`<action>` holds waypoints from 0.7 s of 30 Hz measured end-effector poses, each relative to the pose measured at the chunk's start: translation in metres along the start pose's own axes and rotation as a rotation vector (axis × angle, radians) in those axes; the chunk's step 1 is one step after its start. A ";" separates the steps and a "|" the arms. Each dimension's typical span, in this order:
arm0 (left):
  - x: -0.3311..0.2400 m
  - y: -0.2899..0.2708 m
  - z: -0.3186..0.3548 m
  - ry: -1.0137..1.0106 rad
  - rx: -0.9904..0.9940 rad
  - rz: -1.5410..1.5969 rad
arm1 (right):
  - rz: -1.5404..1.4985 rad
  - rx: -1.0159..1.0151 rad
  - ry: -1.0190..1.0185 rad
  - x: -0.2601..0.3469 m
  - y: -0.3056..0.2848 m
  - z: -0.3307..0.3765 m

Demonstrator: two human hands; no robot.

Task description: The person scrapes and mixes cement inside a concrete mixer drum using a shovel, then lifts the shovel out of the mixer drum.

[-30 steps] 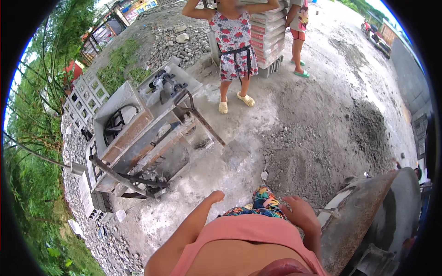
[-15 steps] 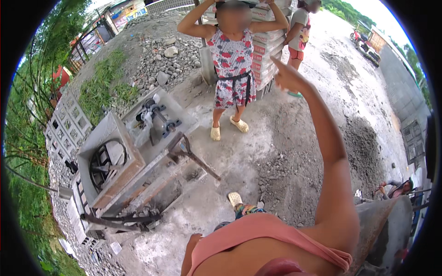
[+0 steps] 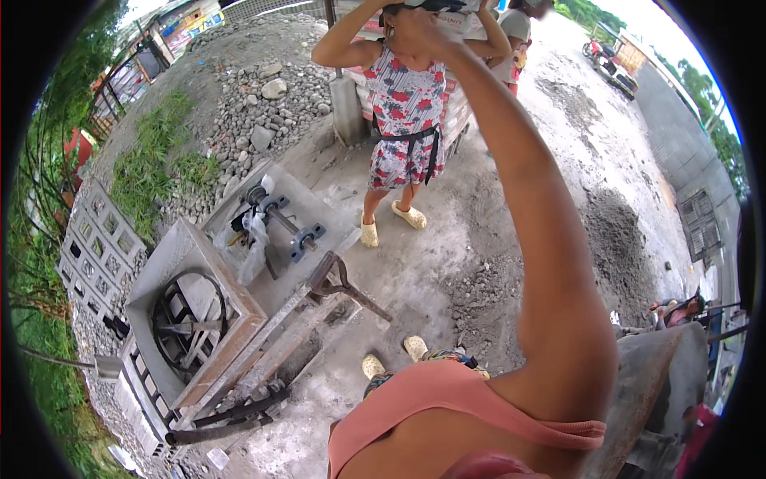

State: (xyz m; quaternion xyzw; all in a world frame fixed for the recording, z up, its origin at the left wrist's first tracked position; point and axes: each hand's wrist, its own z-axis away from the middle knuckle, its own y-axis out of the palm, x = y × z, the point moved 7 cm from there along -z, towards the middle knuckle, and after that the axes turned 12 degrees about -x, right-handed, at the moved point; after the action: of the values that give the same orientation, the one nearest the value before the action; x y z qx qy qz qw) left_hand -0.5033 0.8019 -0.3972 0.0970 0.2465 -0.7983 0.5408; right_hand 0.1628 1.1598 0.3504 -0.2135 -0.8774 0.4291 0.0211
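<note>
My right arm reaches up and far, and my right hand (image 3: 427,33) is blurred in front of the head of a co-worker (image 3: 405,104). Whether it touches the co-worker or only overlaps in the picture, I cannot tell. The co-worker stands facing me with both arms raised to a dark cap (image 3: 435,5). Patterned sleeveless clothes, a black strap tied at the waist and pale clogs (image 3: 369,231) show on that person. My left hand is out of the picture. Nothing can be made out in my right hand.
To the left stands a grey block-making machine (image 3: 239,315) with a spoked wheel (image 3: 187,319) and a metal shaft (image 3: 283,223). Behind are a rubble pile (image 3: 255,120), stacked sacks (image 3: 459,112) and another person (image 3: 515,36). A sand heap (image 3: 618,247) lies at right.
My right hand has swung left and upward toward the co-worker's head, from an extended pointing shape to a blur. My left hand has dropped out of view. The view has shifted slightly.
</note>
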 end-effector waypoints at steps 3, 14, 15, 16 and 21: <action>0.001 -0.022 -0.018 -0.022 0.013 -0.068 | 0.121 -0.415 -0.124 -0.017 0.030 -0.015; -0.085 -0.108 -0.036 -0.120 -0.112 -0.024 | -0.388 -0.357 0.399 -0.167 0.058 0.078; -0.100 -0.103 -0.042 -0.105 -0.097 -0.056 | -0.412 -0.428 0.257 -0.171 0.084 0.116; -0.114 -0.092 -0.035 0.139 0.044 -0.188 | -0.355 0.010 0.629 -0.108 0.098 0.166; -0.103 -0.050 -0.084 0.157 0.314 -0.274 | -0.746 1.312 0.325 0.055 0.231 0.549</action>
State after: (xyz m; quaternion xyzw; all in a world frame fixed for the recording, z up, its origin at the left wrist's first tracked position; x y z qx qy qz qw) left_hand -0.5171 0.9423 -0.4119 0.2077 0.1715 -0.8830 0.3845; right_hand 0.0741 0.8984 -0.1803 0.0925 -0.4434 0.7890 0.4151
